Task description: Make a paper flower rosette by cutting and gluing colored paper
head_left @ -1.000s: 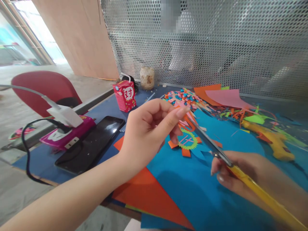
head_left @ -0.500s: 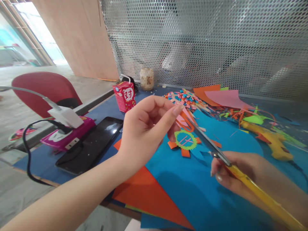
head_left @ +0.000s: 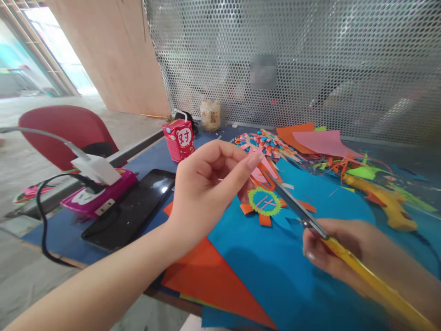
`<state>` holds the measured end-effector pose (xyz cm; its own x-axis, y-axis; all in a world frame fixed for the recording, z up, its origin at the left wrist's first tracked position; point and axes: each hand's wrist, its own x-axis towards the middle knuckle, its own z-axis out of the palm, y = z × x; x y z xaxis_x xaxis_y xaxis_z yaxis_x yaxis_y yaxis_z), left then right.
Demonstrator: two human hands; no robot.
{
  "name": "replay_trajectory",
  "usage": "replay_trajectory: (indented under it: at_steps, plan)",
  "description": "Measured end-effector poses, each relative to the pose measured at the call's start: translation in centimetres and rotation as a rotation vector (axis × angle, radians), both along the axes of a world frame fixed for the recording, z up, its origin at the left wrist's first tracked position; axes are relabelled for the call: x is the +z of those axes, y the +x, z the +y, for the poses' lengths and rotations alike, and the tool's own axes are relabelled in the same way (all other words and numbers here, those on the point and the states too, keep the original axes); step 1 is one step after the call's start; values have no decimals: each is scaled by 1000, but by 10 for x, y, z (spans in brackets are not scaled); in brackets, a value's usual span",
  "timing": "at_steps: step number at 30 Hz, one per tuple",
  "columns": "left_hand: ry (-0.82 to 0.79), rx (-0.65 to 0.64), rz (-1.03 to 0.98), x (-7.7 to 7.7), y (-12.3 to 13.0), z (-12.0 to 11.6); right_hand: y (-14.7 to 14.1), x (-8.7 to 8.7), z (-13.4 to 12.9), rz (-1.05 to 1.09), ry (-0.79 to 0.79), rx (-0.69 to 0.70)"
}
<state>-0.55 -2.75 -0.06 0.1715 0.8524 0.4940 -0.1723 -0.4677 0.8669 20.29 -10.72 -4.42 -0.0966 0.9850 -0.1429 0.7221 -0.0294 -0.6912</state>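
- Small jar (head_left: 210,115) standing at the far edge of the table (head_left: 151,158), against the perforated metal screen (head_left: 310,59); pale contents inside, too blurred to identify.
- Red drink carton (head_left: 178,139) with a white straw upright just in front and to the left of the jar; contents hidden.
- Left hand (head_left: 206,188) raised over the table, thumb and forefinger pinched together on a small pink paper piece (head_left: 259,174), remaining fingers curled in.
- Right hand (head_left: 336,250) low at the right, fingers wrapped shut around the yellow handles of the scissors (head_left: 299,214); blade tips reaching up to the pink paper piece at the left fingertips; blades nearly together, exact gap impossible to tell.
- Directly beneath the blades, lying flat on the large blue sheet (head_left: 282,271): a green toothed paper ring (head_left: 264,201) with orange tabs and pink strips across it.
- Orange sheet (head_left: 206,276) tucked under the blue one, overhanging the near table edge.
- Behind the hands: a heap of colourful paper strips (head_left: 265,140), pink and orange sheets, loose scraps.
- Yellow glue gun (head_left: 387,202) lying at the right, well apart from both hands.
- Black phone (head_left: 132,209) flat at the left, beside a magenta power bank (head_left: 98,195) with a white charger (head_left: 96,169) plugged in and a black cable trailing off.
- Red chair (head_left: 65,131) beyond the left table edge.
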Motion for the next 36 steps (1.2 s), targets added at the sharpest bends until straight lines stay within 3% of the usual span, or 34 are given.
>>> replay_trajectory:
  at_steps: [18,36]
  plan:
    - [-37,-47,25,-1,-1,-3,-8,13,-1,59,-59,11]
    - [-147,-111,-17,0,-2,0,-6,8,-2,5,-62,-5]
